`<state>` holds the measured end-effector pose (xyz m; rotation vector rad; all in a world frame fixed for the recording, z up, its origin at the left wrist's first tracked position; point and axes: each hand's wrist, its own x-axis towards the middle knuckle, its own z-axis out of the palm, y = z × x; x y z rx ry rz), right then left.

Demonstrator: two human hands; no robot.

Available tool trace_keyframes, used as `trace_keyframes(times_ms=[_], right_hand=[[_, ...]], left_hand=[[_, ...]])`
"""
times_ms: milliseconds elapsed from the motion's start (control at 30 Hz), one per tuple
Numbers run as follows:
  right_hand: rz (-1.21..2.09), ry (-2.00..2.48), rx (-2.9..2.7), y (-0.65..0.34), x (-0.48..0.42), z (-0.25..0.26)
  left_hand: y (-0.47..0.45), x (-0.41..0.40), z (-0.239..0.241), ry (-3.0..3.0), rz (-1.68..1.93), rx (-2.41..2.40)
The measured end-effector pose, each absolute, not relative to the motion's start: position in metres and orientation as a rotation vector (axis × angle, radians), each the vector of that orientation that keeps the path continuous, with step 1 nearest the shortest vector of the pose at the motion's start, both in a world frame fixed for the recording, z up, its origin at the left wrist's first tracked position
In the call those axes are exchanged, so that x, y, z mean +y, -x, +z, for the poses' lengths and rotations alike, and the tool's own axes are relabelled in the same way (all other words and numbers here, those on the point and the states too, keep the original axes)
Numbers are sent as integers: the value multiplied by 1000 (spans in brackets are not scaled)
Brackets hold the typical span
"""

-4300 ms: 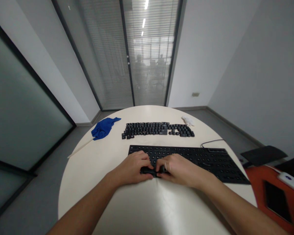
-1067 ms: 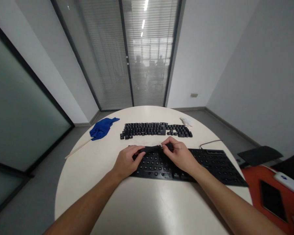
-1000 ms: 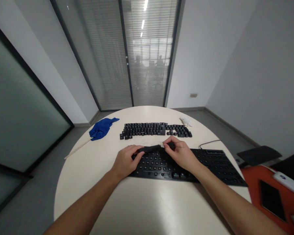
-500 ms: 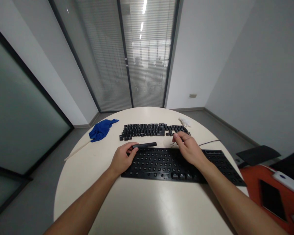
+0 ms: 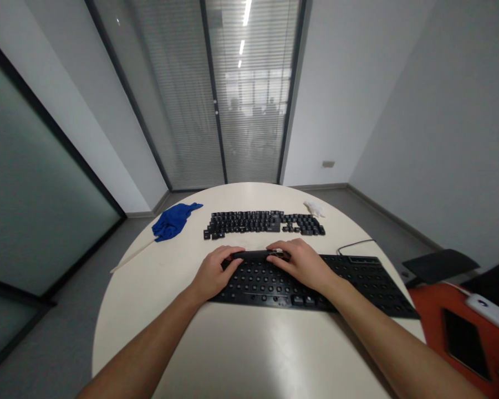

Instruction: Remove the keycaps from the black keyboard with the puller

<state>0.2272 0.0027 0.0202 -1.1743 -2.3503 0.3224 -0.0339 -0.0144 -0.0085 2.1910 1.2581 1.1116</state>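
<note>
My left hand (image 5: pixel 214 271) is closed on the left end of a long black space bar keycap (image 5: pixel 255 255), thumb and fingers pinching it. At the bar's right end, my right hand (image 5: pixel 305 263) pinches a thin metal wire (image 5: pixel 278 252) against it. Both hands hover over the upper edge of a black keyboard (image 5: pixel 258 280), most of its key positions bare of caps. Several keys (image 5: pixel 310 300) sit on its lower row. Beyond the hands, loose black keycaps (image 5: pixel 245 221) lie in keyboard-like rows on the white table (image 5: pixel 158 310).
A blue cloth (image 5: pixel 174 221) lies at the left beside a pale stick (image 5: pixel 131 256). A crumpled white tissue (image 5: pixel 314 208) is at the far right. The keyboard's cable (image 5: pixel 355 244) curves behind it. Right of the table, an orange seat (image 5: pixel 432 321) carries a dark phone (image 5: pixel 466 342).
My right hand has moved left and down with the thin wire, from near the loose keycaps to the space bar's right end. The bar has come lower, level between both hands.
</note>
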Motion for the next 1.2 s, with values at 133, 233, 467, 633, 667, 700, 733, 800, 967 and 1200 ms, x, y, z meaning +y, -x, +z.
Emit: trace_keyframes(times_ms=[133,233,467,633,667,700,733,800,967,1200], right_hand=[[217,1163,-2420,-225,7,16],[206,1179,-2447,-222,9,14],[98,1454,-2451,-212,23,17],[-48,1605,-2515,-196,43,17],[-67,1615,-2530,-192,47,17],[-84,1623,-2547,-188,51,16],[-103,1629,-2559,-184,54,16],[-131,1641,-2577,-177,59,16],[-158,1648,-2598,-165,63,16],[-190,1618,-2616,-156,61,17]], left_hand=[[33,-13,-11,-2140,1117,1297],[36,-12,-11,-2098,1117,1367],[65,3,-10,-2073,1228,1732],[74,6,-10,-2123,1023,1648],[73,5,-8,-2178,960,1571],[72,3,-6,-2241,895,1491],[71,1,-3,-2306,836,1419],[70,-3,2,-2402,752,1319],[72,-7,7,-2470,707,1254],[74,-7,6,-2527,688,1217]])
